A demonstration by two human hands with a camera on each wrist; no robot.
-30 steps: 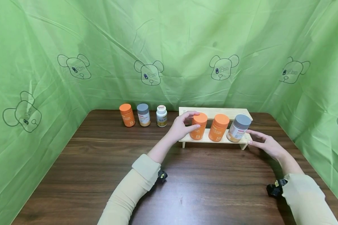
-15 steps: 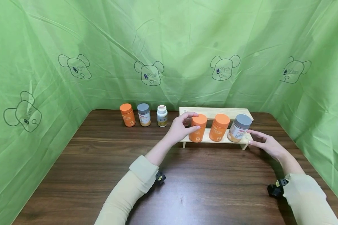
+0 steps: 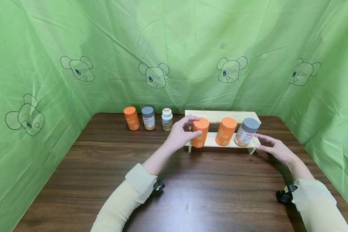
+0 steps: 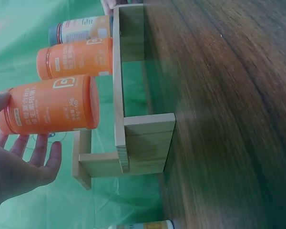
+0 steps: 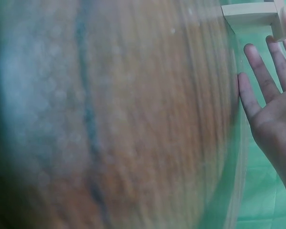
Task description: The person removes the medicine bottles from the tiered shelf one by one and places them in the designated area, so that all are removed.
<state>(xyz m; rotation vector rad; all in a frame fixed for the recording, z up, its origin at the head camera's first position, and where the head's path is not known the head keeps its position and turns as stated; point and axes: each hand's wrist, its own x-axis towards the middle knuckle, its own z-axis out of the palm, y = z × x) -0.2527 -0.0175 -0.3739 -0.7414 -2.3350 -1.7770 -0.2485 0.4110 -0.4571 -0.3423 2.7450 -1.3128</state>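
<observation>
My left hand [image 3: 178, 136] grips an orange jar [image 3: 201, 132] from its left side, thumb in front and fingers behind. In the left wrist view this jar [image 4: 50, 106] shows a gap between its base and the board of the wooden two-tier rack [image 4: 118, 95]. Standing on the rack's lower tier [image 3: 213, 140] are a second orange jar [image 3: 226, 132] and a grey-lidded jar [image 3: 245, 133]. At the rack's right end, my right hand [image 3: 278, 151] touches the wood with thumb and fingertips. Its fingers are spread and fairly straight in the right wrist view.
Left of the rack, along the back of the brown table [image 3: 174, 199], stand another orange jar [image 3: 131, 119], another grey-lidded jar [image 3: 149, 119] and a small white-capped bottle [image 3: 167, 120]. Green cloth [image 3: 185, 38] with mouse drawings hangs behind and at both sides.
My left hand has drawn its orange jar leftward and slightly toward me, widening the space to the second orange jar. My right hand has stayed at the rack's end.
</observation>
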